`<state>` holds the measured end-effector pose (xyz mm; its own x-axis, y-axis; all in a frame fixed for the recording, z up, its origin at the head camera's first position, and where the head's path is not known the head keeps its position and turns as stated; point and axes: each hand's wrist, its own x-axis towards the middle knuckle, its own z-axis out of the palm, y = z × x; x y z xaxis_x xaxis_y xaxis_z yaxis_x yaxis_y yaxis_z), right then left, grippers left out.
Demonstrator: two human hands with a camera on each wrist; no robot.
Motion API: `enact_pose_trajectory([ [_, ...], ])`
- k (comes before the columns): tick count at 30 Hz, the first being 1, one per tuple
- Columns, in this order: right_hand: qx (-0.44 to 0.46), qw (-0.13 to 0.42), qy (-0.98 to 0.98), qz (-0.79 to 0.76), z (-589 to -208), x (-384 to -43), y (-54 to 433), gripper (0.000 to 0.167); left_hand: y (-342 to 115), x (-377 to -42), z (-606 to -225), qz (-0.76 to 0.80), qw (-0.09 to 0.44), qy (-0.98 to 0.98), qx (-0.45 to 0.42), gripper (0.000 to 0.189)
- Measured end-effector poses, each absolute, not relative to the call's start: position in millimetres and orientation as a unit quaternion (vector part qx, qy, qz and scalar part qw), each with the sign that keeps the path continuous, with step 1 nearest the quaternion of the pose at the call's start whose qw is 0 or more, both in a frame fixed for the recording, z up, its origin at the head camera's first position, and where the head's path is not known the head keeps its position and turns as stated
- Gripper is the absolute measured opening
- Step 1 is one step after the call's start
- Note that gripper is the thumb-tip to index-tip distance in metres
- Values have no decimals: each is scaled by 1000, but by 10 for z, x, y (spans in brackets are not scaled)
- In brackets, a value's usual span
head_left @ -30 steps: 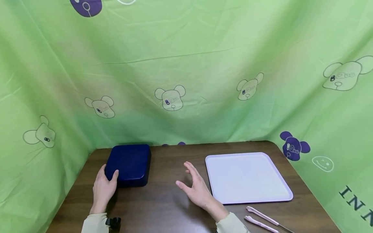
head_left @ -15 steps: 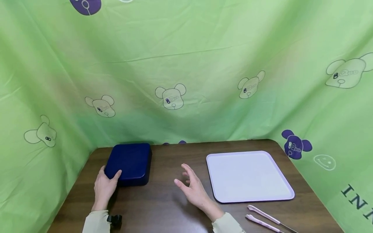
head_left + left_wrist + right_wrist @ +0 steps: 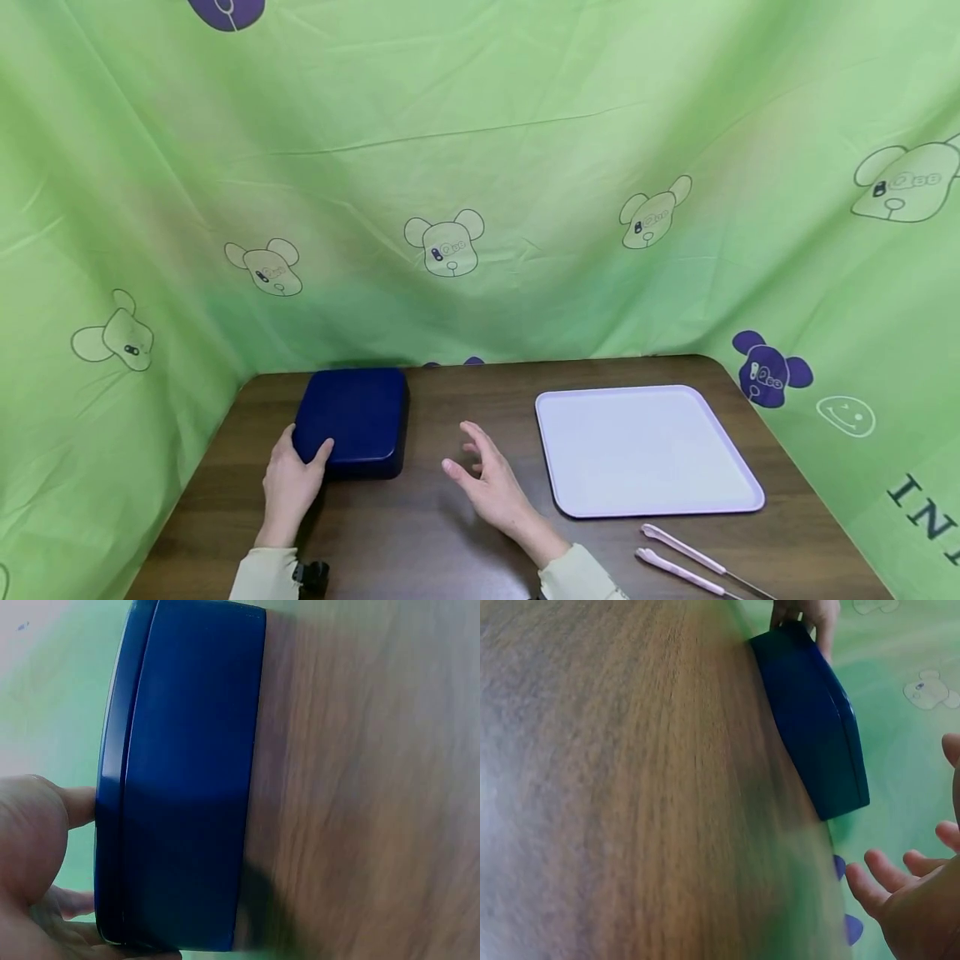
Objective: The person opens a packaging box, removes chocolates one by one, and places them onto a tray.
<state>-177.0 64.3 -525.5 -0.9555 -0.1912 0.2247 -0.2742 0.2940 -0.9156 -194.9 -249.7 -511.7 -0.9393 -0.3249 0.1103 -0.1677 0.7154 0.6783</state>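
A dark blue, flat, square box (image 3: 352, 417) with rounded corners lies on the left part of the table. A seam below its top edge suggests a lid; the side wall (image 3: 187, 772) fills much of the left wrist view. My left hand (image 3: 292, 483) grips the box at its near left corner, thumb on the top edge and fingers round the left side. To the right of the box, my right hand (image 3: 491, 483) hovers above the table, fingers spread and slightly bent, apart from the box and holding nothing. Its fingers (image 3: 885, 874) show at lower right in the right wrist view.
A white tray (image 3: 648, 450) with a pale lilac rim lies at the right. Two pink-handled utensils (image 3: 682, 546) lie in front of it, their metal ends cut off by the frame. A green printed curtain (image 3: 450, 167) encloses the brown wooden table (image 3: 390, 533).
The blue box has slid slightly to the right, with my left hand holding its corner. My right hand has moved a little left, towards the box. The head view has shifted slightly.
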Motion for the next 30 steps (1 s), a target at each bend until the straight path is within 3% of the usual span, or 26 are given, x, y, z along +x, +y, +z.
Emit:
enact_pose_trajectory([
  [30, 128, 24, -816, 563, -5373, -1664, 594, 70, -1561, -1488, -5218, -293, 181, -936, 74, 70],
])
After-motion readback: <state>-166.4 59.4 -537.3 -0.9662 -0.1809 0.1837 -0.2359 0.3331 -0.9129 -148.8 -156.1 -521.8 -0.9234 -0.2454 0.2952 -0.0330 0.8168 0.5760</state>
